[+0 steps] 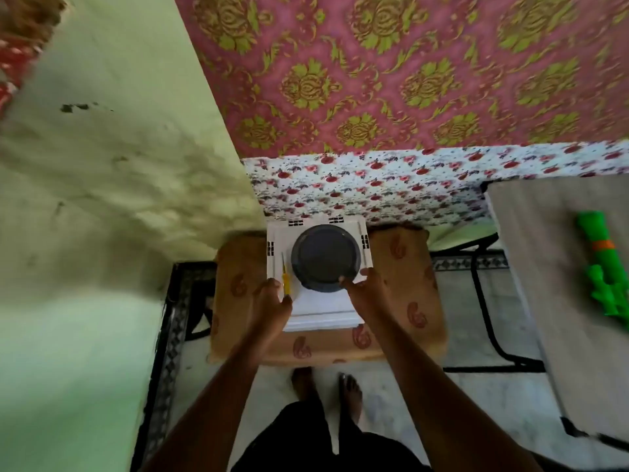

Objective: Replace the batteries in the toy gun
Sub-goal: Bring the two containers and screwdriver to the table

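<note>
The green toy gun with an orange band lies on a grey table at the right, away from both hands. Straight ahead a white plastic stool sits on a brown cushion. A dark round plate and a yellow-handled screwdriver lie on the stool's top. My left hand grips the stool's near left edge, right beside the screwdriver. My right hand holds the near right edge, with a fingertip at the plate's rim. No batteries are visible.
A green wall is close on the left. A pink patterned curtain and floral cloth hang behind the stool. The table's black metal frame stands on the tiled floor to the right. My bare feet are below the cushion.
</note>
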Action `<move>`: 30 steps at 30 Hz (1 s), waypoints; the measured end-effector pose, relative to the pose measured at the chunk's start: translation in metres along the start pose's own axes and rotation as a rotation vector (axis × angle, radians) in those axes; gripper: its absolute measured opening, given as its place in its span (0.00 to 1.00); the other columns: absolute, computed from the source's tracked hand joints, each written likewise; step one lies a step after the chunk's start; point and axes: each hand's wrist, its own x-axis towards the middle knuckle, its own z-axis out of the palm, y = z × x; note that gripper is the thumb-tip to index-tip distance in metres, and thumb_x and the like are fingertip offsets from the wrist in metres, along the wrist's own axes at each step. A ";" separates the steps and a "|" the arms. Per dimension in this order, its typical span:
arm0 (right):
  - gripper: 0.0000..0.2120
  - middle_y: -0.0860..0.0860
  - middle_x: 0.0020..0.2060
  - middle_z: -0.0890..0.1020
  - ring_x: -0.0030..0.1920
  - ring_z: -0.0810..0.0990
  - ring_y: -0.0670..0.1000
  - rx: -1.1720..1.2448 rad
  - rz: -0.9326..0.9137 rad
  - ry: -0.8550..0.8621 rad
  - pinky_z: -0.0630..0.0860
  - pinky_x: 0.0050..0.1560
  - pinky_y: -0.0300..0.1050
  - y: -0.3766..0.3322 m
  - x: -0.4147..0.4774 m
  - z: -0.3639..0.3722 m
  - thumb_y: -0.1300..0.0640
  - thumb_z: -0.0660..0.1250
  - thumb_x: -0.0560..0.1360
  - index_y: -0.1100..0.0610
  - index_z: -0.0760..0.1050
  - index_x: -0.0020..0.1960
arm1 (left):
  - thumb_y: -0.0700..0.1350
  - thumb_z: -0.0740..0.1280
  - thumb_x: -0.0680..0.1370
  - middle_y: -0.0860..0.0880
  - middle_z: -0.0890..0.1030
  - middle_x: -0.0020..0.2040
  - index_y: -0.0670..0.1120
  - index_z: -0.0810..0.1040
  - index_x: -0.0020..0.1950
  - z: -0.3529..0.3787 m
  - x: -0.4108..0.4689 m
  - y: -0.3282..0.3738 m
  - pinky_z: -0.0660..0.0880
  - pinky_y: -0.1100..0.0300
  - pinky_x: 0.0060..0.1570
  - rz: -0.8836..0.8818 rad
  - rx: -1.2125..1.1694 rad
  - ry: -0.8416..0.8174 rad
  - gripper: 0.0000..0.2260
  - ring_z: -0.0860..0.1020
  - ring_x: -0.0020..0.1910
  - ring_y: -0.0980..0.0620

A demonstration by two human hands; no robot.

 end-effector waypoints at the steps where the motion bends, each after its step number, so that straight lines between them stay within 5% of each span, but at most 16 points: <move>1: 0.24 0.55 0.56 0.80 0.55 0.77 0.52 0.005 0.013 0.010 0.69 0.49 0.42 -0.005 0.004 0.003 0.51 0.73 0.79 0.63 0.72 0.67 | 0.38 0.70 0.77 0.42 0.82 0.54 0.38 0.79 0.57 0.001 0.008 -0.001 0.66 0.63 0.53 0.016 0.025 0.006 0.09 0.80 0.56 0.45; 6: 0.21 0.58 0.51 0.83 0.49 0.85 0.61 0.143 0.139 0.049 0.84 0.49 0.62 -0.001 0.027 0.021 0.46 0.76 0.74 0.57 0.71 0.55 | 0.41 0.71 0.76 0.41 0.83 0.48 0.40 0.79 0.52 0.014 0.032 -0.005 0.79 0.52 0.45 0.004 0.126 0.041 0.07 0.83 0.48 0.42; 10: 0.17 0.60 0.40 0.82 0.43 0.85 0.62 0.327 0.277 -0.018 0.85 0.51 0.63 0.001 0.040 0.021 0.54 0.79 0.73 0.59 0.72 0.40 | 0.47 0.71 0.75 0.43 0.82 0.47 0.43 0.79 0.51 0.024 0.041 -0.007 0.82 0.50 0.41 0.002 0.176 0.102 0.09 0.83 0.44 0.44; 16: 0.13 0.59 0.42 0.81 0.52 0.82 0.63 0.591 0.335 -0.113 0.78 0.63 0.67 -0.001 0.025 0.005 0.64 0.76 0.74 0.59 0.72 0.42 | 0.41 0.65 0.79 0.41 0.82 0.40 0.41 0.79 0.43 0.023 0.040 0.005 0.72 0.58 0.31 -0.072 0.025 0.076 0.07 0.78 0.35 0.48; 19: 0.11 0.67 0.55 0.80 0.62 0.80 0.68 0.711 0.325 -0.114 0.76 0.67 0.67 0.004 0.012 -0.004 0.67 0.73 0.76 0.63 0.73 0.54 | 0.43 0.66 0.80 0.42 0.84 0.40 0.46 0.77 0.40 0.023 0.038 0.003 0.76 0.57 0.35 -0.084 -0.098 0.033 0.08 0.80 0.36 0.48; 22: 0.20 0.64 0.60 0.80 0.61 0.82 0.65 0.793 0.314 -0.050 0.81 0.60 0.63 0.015 -0.005 -0.015 0.64 0.74 0.76 0.63 0.72 0.65 | 0.43 0.73 0.78 0.49 0.83 0.41 0.51 0.79 0.43 0.019 0.032 0.010 0.84 0.46 0.44 -0.044 -0.217 -0.050 0.06 0.83 0.41 0.47; 26: 0.18 0.64 0.55 0.83 0.52 0.87 0.65 0.907 0.287 0.092 0.85 0.51 0.60 0.039 -0.030 -0.040 0.62 0.76 0.74 0.66 0.71 0.56 | 0.44 0.74 0.77 0.51 0.85 0.39 0.51 0.81 0.47 0.010 0.012 0.040 0.84 0.44 0.47 0.033 -0.351 -0.115 0.03 0.85 0.38 0.49; 30: 0.14 0.59 0.44 0.83 0.41 0.87 0.60 0.986 0.167 0.238 0.82 0.40 0.52 0.049 -0.066 -0.078 0.62 0.76 0.74 0.57 0.70 0.49 | 0.42 0.72 0.79 0.47 0.86 0.41 0.46 0.82 0.50 0.009 -0.019 0.081 0.84 0.45 0.49 0.055 -0.482 -0.201 0.02 0.85 0.38 0.50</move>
